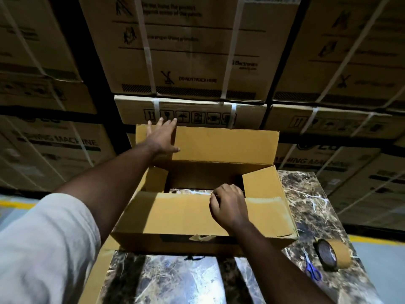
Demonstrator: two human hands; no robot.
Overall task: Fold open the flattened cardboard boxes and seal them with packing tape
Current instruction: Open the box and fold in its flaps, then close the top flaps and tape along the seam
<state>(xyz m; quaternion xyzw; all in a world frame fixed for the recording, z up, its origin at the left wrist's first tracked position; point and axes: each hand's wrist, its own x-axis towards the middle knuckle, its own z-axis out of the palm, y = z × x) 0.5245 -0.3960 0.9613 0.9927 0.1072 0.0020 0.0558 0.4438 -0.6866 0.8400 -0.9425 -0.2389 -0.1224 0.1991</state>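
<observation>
**Open carton on the marble table, both hands on its flaps**

On the marble-patterned table stands a brown cardboard box, opened out, its top flaps not yet closed. The left hand lies flat with straight fingers against the far long flap, which stands upright; the fingertips reach just over its top edge. The right hand has its fingers curled over the inner edge of the near long flap, gripping it. A short side flap at the right slants inward, another at the left likewise. A strip of tape with a toothed end lies on the near flap's right part.

Behind, stacked cartons bound with white straps carry print: "DO NOT TRUCK HERE", "Electronics", and lower down "WASHING MACHINE", partly cut off; a row of handling symbols sits just past the far flap.

At the table's right edge, apart from the box, lie a roll of brown packing tape and, just beside it, blue-handled scissors. Bare marble shows at the near side and along the right.
</observation>
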